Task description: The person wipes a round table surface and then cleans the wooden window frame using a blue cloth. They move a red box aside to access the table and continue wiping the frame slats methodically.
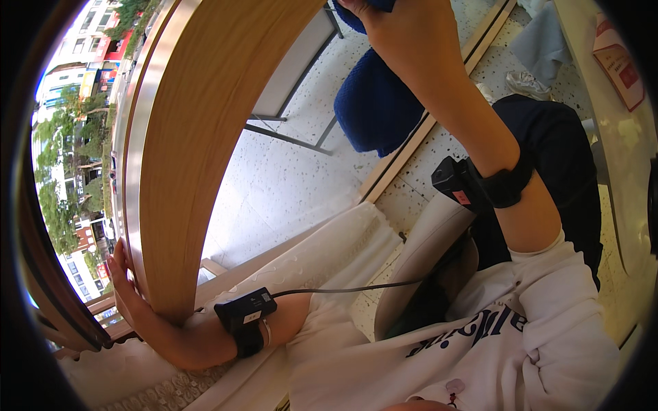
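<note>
At the lower left, my left hand (123, 290) rests against the metal-trimmed edge of a curved-looking wooden frame (190, 128). Its fingers are stretched and a little apart, partly hidden by that edge. My right hand (367, 15) is at the top of the picture, closed on a dark blue textured cloth (378, 103), part of which hangs below my wrist. The picture's rim cuts off some of the hand and cloth. A black device (247, 311) is strapped to my left wrist, with a cable running from it, and another (455, 182) to my right forearm.
White lace-edged fabric (329, 246) lies below the wooden frame. A grey upholstered chair (411, 262) stands near my body. At the right are a table edge (606, 169) and a printed pink-and-white package (619, 67). A metal-legged piece of furniture (288, 138) stands on the speckled floor. Windows show trees outside.
</note>
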Demonstrator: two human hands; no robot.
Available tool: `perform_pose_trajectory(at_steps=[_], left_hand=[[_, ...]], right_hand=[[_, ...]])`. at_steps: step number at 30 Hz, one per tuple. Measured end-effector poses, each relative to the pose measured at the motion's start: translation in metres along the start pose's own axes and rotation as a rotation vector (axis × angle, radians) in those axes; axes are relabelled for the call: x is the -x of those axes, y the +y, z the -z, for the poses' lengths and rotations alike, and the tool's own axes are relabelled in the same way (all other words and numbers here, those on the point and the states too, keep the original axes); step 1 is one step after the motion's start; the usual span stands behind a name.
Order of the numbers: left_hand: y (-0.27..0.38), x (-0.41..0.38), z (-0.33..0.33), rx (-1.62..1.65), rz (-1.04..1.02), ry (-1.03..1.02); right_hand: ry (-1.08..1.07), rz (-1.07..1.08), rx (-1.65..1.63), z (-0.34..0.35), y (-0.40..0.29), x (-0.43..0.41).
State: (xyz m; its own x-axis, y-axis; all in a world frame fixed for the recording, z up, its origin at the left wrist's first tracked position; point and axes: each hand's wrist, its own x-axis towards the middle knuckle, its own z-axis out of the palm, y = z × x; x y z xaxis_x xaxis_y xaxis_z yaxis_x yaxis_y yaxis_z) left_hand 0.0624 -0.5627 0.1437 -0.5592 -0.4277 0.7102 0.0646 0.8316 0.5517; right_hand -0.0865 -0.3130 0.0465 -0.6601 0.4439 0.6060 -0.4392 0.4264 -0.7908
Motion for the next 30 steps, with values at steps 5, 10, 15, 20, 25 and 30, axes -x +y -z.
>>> perform_pose_trajectory(at_steps=[5, 10, 15, 20, 25, 30], left_hand=[[0.014, 0.002, -0.009, -0.015, 0.020, -0.007], [0.008, -0.019, 0.001, 0.030, 0.305, -0.032], [0.005, -0.018, 0.003, 0.119, 0.331, -0.055], [-0.003, -0.034, 0.012, 0.018, 0.391, -0.133], [0.003, -0.030, 0.008, 0.091, 0.383, -0.103], [-0.002, -0.034, 0.012, 0.077, 0.367, -0.149]], right_hand=[[0.078, 0.006, 0.064, 0.002, 0.006, -0.007], [-0.090, -0.048, 0.064, 0.004, 0.002, -0.004], [0.015, 0.006, 0.114, 0.006, 0.005, -0.010], [-0.060, 0.014, 0.112, 0.008, 0.000, -0.010], [-0.016, -0.006, 0.156, 0.008, 0.002, -0.018], [-0.027, 0.038, 0.175, 0.007, 0.005, -0.021]])
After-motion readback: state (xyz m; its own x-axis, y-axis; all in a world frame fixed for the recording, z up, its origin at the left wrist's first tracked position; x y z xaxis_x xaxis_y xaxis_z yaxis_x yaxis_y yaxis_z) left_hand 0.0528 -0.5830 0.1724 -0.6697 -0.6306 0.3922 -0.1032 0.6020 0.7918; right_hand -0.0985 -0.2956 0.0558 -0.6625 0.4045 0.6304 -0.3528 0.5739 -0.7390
